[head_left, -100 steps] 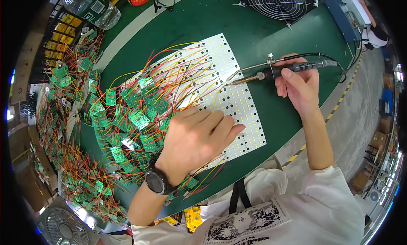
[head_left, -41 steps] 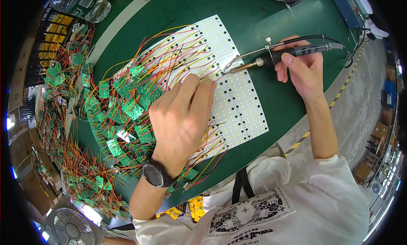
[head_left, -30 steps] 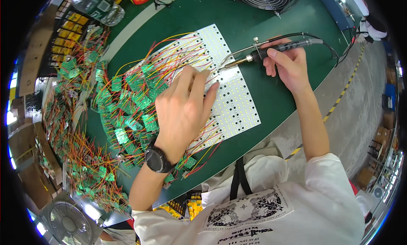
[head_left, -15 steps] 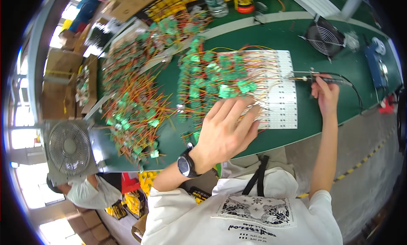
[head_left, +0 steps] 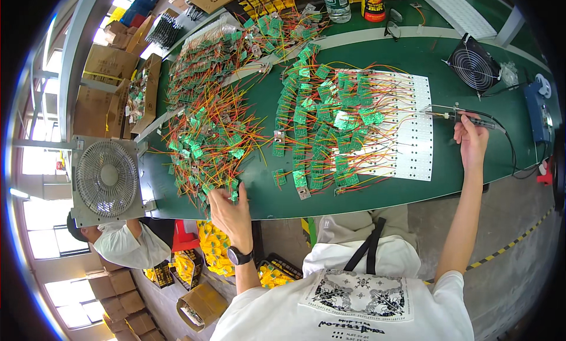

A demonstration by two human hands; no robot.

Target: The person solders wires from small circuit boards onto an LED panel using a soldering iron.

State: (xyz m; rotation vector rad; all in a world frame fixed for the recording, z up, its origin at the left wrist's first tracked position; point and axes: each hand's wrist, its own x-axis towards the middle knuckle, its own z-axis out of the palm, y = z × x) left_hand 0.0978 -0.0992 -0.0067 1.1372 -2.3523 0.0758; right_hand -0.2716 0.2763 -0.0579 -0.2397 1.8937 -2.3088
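At the near edge of the loose pile of wired circuit boards [head_left: 200, 146], my left hand [head_left: 232, 217] has its thumb and fingers around a small green circuit board [head_left: 234, 196]. Red and yellow wires cover much of that pile, so the grip is partly hidden. My right hand [head_left: 473, 141] is closed around a soldering iron [head_left: 466, 118] with a thin metal guide and a black cable. The iron's tip reaches the right edge of a white perforated panel [head_left: 414, 158]. Rows of green wired boards [head_left: 321, 120] lie along the panel's left side, their wires spread over it.
A black round-grilled fan [head_left: 473, 64] and a blue device [head_left: 537, 108] stand at the right. Behind are a bottle [head_left: 336, 5], a yellow-red can [head_left: 372, 3] and another white panel [head_left: 458, 13]. A large fan [head_left: 108, 177] is at the left edge; another person [head_left: 127, 243] sits beyond.
My left hand has left the wires on the white panel and moved left and nearer, to the loose pile. My right hand still holds the soldering iron by the panel's edge. The view has shifted.
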